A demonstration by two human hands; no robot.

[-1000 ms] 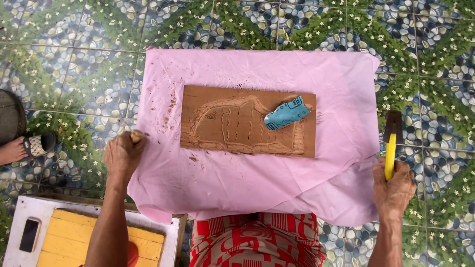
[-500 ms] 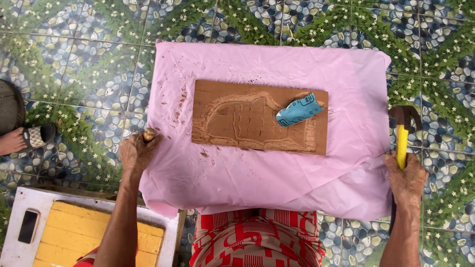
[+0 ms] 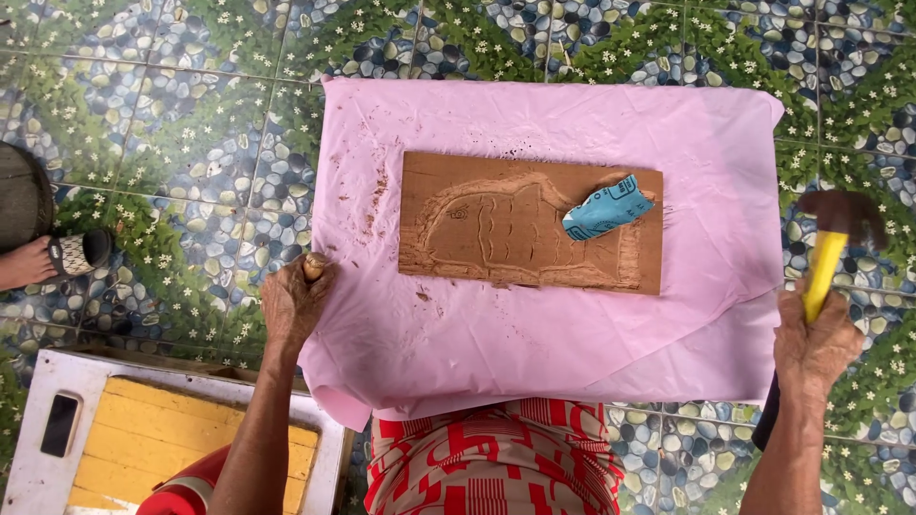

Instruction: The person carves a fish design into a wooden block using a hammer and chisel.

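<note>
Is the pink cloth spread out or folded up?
Spread out: the pink cloth lies open and creased under the carved wooden board.

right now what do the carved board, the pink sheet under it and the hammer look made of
Carved board: looks like wood, matt reddish-brown, with cut grooves and loose chips around it.
Pink sheet: thin cloth or plastic, hard to tell; it creases and drapes over the edge.
Hammer in the right hand: dark head, probably metal, though blurred; glossy yellow handle, material unclear.

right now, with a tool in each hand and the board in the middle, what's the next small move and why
Probably bring the left hand and its wooden-handled tool in over the carved board. The right hand holds the yellow-handled hammer raised off to the side, but the left-hand tool sits at the pink cloth edge, off the board.
</note>
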